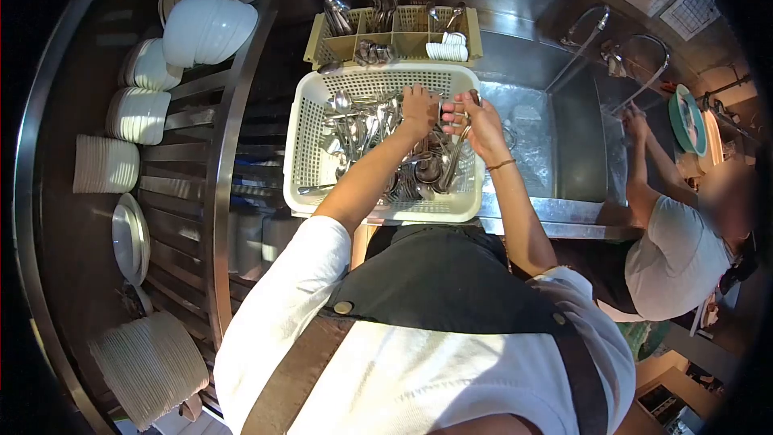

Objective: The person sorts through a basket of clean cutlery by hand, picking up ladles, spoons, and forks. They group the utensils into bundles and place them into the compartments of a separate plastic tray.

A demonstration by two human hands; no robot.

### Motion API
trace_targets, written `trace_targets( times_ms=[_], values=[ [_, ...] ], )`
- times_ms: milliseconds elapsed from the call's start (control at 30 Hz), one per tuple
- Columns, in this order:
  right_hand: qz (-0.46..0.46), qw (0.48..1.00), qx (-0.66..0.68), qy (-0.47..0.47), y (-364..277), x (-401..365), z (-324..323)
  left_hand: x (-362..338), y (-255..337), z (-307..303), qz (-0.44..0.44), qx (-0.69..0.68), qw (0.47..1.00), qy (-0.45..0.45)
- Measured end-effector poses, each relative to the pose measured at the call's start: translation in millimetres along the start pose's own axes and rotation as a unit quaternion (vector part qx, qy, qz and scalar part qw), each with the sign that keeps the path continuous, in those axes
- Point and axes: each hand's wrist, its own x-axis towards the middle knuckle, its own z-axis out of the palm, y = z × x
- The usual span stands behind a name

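A cream perforated basket [302, 145] holds a jumble of metal spoons and other cutlery [362, 125]. Above its middle, my left hand [419, 110] reaches over the cutlery, its fingers bent near my right hand; what it holds, if anything, is hidden. Just to the right, my right hand [481, 125] is closed around some spoons [465, 130], with the palm partly turned up. Behind the basket stands a divided cutlery holder [411, 42] with spoons and forks upright in several compartments and white spoons [448, 50] in the right one.
A sink with water [519, 133] lies right of the basket. Further right, a co-worker [684, 250] has a hand near a faucet [664, 60], beside a green basin [687, 121]. Stacked bowls [211, 30] and plates [149, 362] stand on the slatted rack [229, 161] at left.
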Motion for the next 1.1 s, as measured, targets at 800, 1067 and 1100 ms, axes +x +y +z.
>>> trace_targets(
  times_ms=[800,1067,1100],
  values=[
    [0.028,0.901,-0.425,-0.085,44,66,15,-63,-76,-64,0.186,-0.134,0.973,0.031],
    [0.003,0.967,-0.186,-0.174,29,40,34,-64,-73,-86,-0.041,-0.409,0.891,0.194],
    [-0.003,0.968,-0.156,-0.195,38,39,36,-73,-76,-81,-0.076,-0.438,0.882,0.157]
  ],
)
